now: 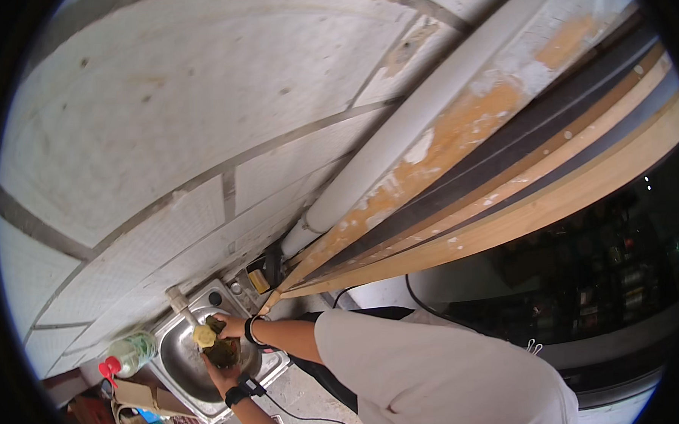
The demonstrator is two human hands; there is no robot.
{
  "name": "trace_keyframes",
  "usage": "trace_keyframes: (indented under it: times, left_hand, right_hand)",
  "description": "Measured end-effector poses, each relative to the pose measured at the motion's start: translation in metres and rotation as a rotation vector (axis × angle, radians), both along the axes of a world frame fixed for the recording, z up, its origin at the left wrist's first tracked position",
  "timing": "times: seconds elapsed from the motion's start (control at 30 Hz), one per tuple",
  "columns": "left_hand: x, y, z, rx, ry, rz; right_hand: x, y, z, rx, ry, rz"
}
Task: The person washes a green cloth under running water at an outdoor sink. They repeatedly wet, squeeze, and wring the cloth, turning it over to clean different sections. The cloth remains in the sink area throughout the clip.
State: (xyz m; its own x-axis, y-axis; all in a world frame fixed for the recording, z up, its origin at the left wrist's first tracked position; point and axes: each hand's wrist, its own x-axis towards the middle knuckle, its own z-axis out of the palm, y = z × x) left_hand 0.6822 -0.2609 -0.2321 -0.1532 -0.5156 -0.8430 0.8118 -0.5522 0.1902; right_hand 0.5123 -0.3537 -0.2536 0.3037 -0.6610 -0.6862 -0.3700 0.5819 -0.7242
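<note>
Over a stainless steel sink (182, 383), both of my hands are close together below a faucet with a yellow outlet head (204, 335). My left hand (224, 376), lower in the view, grips the near side of a rounded, dark green object (223, 354), perhaps leafy; its kind is unclear. Higher up, my right hand (231, 326) has its fingers around a smaller dark green piece (214, 324). The yellow head partly hides the space between the pieces, so whether they join cannot be told.
A clear plastic bottle with a red cap (134, 353) lies left of the sink, above an open cardboard box (134, 394) among mixed items. A yellow sponge-like block (259, 281) sits by the sink's upper corner. A white pipe (370, 137) and wooden frame boards (488, 228) run along the right.
</note>
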Motion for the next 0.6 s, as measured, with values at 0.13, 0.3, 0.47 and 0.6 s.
trace_keyframes:
  times: [0.13,0.3,0.47,0.6]
  left_hand:
    - [0.011,-0.006,-0.007,0.007,-0.112,-0.164]
    - [-0.008,-0.014,0.017,0.036,-0.308,-0.427]
    - [-0.047,-0.046,0.074,-0.086,-0.360,-0.579]
    - [-0.084,-0.063,0.122,-0.191,-0.365,-0.693]
  right_hand:
    - [0.013,0.007,0.008,-0.062,-0.022,0.043]
    - [0.039,0.048,0.035,0.045,0.082,0.138]
    - [0.016,0.016,0.078,-0.014,-0.021,0.011]
    - [-0.031,-0.023,0.121,-0.058,-0.046,-0.074]
